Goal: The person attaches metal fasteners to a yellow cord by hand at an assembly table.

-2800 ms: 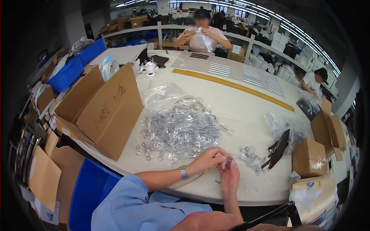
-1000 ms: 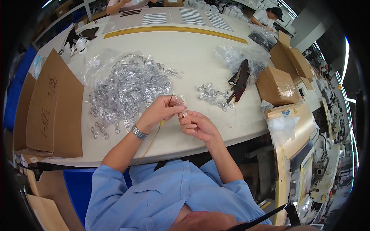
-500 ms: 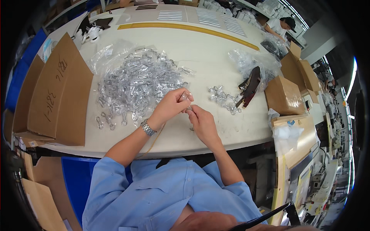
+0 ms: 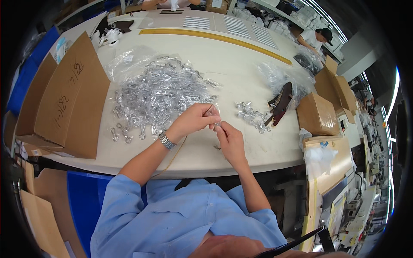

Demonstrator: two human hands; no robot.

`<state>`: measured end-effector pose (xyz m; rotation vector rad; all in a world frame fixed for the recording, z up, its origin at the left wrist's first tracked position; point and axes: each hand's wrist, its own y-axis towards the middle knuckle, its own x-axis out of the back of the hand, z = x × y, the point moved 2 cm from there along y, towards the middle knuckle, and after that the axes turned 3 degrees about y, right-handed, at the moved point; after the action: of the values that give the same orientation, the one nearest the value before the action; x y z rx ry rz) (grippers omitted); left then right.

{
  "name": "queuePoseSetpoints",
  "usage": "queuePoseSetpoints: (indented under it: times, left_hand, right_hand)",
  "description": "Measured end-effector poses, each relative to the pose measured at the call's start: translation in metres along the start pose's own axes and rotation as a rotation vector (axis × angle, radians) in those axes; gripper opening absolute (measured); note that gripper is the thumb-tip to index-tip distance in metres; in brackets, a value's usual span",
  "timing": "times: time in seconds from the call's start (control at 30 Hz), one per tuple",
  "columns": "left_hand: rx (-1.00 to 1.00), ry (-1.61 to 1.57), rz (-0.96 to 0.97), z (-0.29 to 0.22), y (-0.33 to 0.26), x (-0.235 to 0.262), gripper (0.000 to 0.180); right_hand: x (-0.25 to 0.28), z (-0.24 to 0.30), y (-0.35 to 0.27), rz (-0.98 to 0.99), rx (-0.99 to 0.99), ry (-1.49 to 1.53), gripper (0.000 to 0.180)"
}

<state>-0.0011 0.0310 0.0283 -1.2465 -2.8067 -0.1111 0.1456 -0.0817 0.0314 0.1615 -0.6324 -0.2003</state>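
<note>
Both hands meet over the table, just right of a large pile of silver metal snap hooks in clear plastic bags (image 4: 159, 90). My left hand (image 4: 192, 119) is closed in a pinch around a small clear plastic bag (image 4: 214, 112), and a thin dark strip sticks up at its fingertips. Against it, my right hand (image 4: 232, 145) pinches a small shiny piece at the bag's lower end; the fingers mostly hide it. From under my left wrist a thin tan cord (image 4: 174, 155) runs down to the table's front edge. Unbagged silver hooks (image 4: 251, 115) lie to the right.
An open cardboard box (image 4: 71, 96) stands at the left, with more boxes (image 4: 317, 114) at the right. A dark red and black strap-like item (image 4: 282, 101) lies beside crumpled plastic. A long yellow ruler (image 4: 215, 39) crosses the far side. Other people work beyond the table.
The whole view has shifted slightly. My hands stay together, with the left fingers turned a little and the thin dark strip now showing. A person's hands have come into view at the far edge.
</note>
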Motion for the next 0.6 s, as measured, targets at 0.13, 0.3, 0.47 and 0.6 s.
queuePoseSetpoints:
  times: [0.13,0.3,0.47,0.6]
  left_hand:
    - [0.176,-0.259,-0.076,0.009,0.003,0.022,0.028]
    - [-0.242,0.605,-0.127,0.045,0.006,0.028,0.036]
    - [-0.108,0.349,0.206,-0.008,-0.005,0.006,0.04]
    - [-0.055,0.459,0.295,0.0,-0.007,-0.005,0.049]
  right_hand:
    - [0.008,-0.008,0.003,0.048,-0.128,0.286,0.024]
    - [0.011,-0.006,0.006,0.225,-0.25,0.625,0.028]
    - [0.014,-0.035,0.0,0.264,-0.344,0.689,0.029]
    - [0.009,-0.04,0.001,0.241,-0.39,0.739,0.025]
